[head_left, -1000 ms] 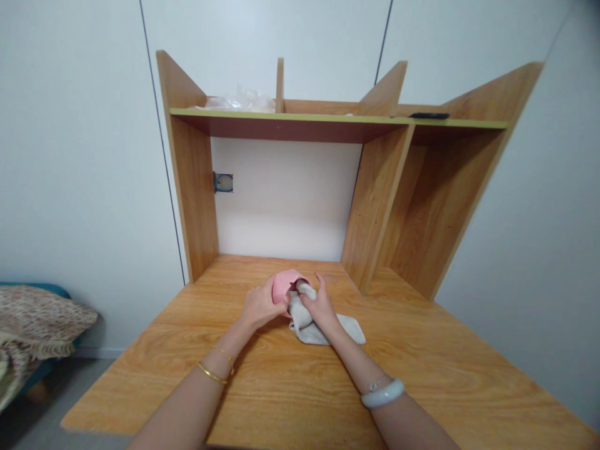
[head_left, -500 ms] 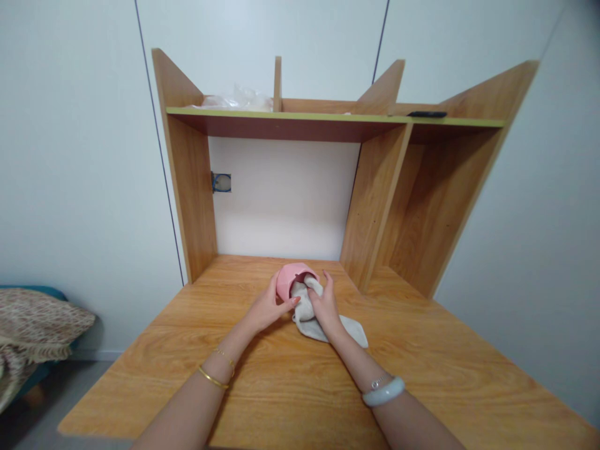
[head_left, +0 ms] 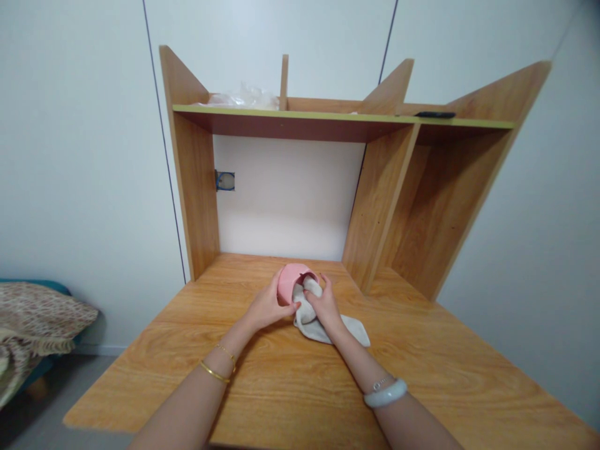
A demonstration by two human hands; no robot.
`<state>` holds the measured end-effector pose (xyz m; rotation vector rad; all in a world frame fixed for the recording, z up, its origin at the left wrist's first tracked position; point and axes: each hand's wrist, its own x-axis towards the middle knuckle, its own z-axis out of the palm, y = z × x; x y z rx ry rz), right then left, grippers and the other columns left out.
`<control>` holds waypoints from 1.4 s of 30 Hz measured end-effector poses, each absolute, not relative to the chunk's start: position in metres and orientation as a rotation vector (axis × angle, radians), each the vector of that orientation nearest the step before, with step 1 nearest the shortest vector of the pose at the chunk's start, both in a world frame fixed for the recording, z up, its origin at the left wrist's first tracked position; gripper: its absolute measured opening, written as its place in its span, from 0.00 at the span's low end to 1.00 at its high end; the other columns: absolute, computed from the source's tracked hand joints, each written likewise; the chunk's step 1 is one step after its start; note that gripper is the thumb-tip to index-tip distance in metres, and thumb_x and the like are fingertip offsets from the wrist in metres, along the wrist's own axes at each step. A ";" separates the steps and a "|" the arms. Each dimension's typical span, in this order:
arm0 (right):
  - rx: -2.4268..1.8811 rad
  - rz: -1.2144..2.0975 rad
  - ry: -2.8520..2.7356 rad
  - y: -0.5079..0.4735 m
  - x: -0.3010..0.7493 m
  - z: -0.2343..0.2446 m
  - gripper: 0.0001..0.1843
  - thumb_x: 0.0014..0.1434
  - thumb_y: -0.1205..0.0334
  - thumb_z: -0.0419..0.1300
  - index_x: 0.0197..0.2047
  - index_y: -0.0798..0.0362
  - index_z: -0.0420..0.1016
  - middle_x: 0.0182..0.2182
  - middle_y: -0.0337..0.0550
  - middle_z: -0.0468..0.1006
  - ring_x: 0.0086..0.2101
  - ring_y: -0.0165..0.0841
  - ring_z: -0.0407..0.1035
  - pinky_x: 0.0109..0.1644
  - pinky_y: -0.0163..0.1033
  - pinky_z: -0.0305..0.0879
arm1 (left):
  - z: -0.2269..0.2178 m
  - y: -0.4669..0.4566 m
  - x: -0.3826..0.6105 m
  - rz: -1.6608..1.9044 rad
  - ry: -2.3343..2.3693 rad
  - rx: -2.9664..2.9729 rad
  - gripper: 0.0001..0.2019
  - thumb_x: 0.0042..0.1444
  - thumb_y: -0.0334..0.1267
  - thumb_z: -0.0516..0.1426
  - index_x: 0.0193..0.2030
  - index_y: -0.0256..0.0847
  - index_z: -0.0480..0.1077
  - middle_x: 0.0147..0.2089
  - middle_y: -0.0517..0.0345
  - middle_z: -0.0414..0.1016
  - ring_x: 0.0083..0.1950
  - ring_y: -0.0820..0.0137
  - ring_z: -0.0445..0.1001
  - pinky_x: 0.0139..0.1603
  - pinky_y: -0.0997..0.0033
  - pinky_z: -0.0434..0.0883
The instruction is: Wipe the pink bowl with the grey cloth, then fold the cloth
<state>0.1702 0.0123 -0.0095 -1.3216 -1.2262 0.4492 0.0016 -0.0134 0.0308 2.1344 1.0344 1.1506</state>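
Observation:
My left hand (head_left: 266, 306) grips a pink cup (head_left: 290, 279), tilted so its mouth faces right. My right hand (head_left: 322, 304) is closed on a light grey cloth (head_left: 328, 325) and pushes part of it into the cup's mouth. The rest of the cloth trails onto the wooden desk (head_left: 300, 381) to the right of my right hand. Both hands meet near the middle of the desk, just in front of the hutch opening.
A wooden hutch (head_left: 375, 187) stands at the back of the desk with an upper shelf (head_left: 290, 116). On it lie a clear plastic bag (head_left: 239, 99) and a dark flat object (head_left: 434, 114). A patterned blanket (head_left: 32, 319) lies at the far left.
The cup and both hands have shifted slightly right and away from me. My right hand has worked the cloth further into the cup. My left fingers have regripped the cup.

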 end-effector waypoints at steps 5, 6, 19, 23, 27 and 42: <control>-1.386 0.380 -1.250 0.009 0.168 -0.005 0.39 0.41 0.59 0.59 0.57 0.59 0.53 0.45 0.55 0.71 0.44 0.42 0.68 0.46 0.44 0.64 | 0.036 -0.015 -0.002 1.114 1.145 2.226 0.44 0.42 0.49 0.61 0.63 0.37 0.47 0.53 0.43 0.67 0.51 0.57 0.68 0.50 0.62 0.65; -1.396 0.363 -1.254 0.008 0.168 -0.004 0.39 0.41 0.60 0.59 0.57 0.59 0.53 0.45 0.54 0.72 0.44 0.42 0.68 0.45 0.44 0.64 | 0.037 -0.016 -0.003 1.099 1.166 2.235 0.44 0.42 0.50 0.61 0.63 0.37 0.47 0.53 0.43 0.67 0.50 0.57 0.69 0.49 0.62 0.66; -1.505 0.098 -1.400 -0.014 0.172 0.023 0.40 0.48 0.57 0.56 0.62 0.58 0.46 0.21 0.40 0.72 0.23 0.37 0.68 0.27 0.37 0.59 | 0.051 -0.026 -0.002 0.916 1.257 2.445 0.46 0.41 0.52 0.60 0.64 0.39 0.46 0.55 0.44 0.67 0.52 0.52 0.67 0.50 0.61 0.63; -1.477 0.058 -1.422 -0.018 0.172 0.026 0.41 0.49 0.58 0.55 0.63 0.58 0.45 0.16 0.33 0.65 0.19 0.35 0.65 0.24 0.35 0.56 | 0.052 -0.027 -0.003 0.940 1.267 2.408 0.45 0.39 0.53 0.61 0.63 0.39 0.50 0.52 0.45 0.69 0.50 0.51 0.69 0.49 0.60 0.64; -1.470 0.046 -1.425 -0.018 0.175 0.025 0.40 0.48 0.58 0.56 0.62 0.58 0.47 0.15 0.31 0.63 0.18 0.34 0.63 0.24 0.35 0.55 | 0.045 -0.021 -0.001 1.049 1.159 2.254 0.42 0.37 0.47 0.63 0.61 0.40 0.55 0.50 0.47 0.71 0.49 0.55 0.70 0.48 0.61 0.65; -1.375 0.227 -1.208 0.005 0.187 0.006 0.29 0.49 0.54 0.56 0.54 0.54 0.57 0.44 0.51 0.72 0.45 0.41 0.67 0.46 0.44 0.62 | 0.028 0.017 -0.007 1.564 1.260 1.248 0.17 0.44 0.48 0.55 0.30 0.33 0.71 0.28 0.53 0.74 0.31 0.69 0.71 0.30 0.74 0.66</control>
